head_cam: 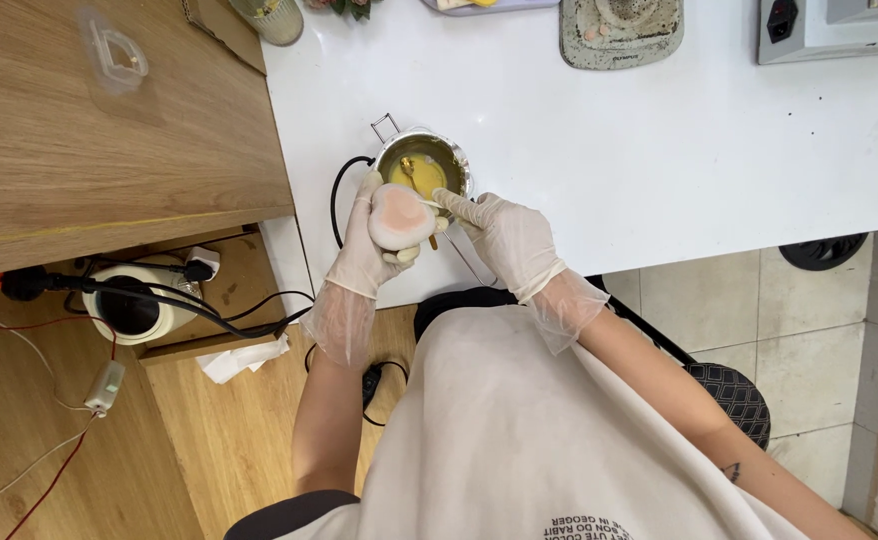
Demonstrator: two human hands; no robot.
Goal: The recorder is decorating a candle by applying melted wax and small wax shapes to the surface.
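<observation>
Left hand, gloved, grip clamped around a round pinkish-white lump, held up just in front of a small metal pot. Right hand, also gloved, grip pinched together on a thin stick, fingertips touching the lump's side. Yellow liquid inside the pot, standing on the white surface near its front edge. Black cable curling just left of the pot. Wooden bench further left. Grey tray well apart at the back.
</observation>
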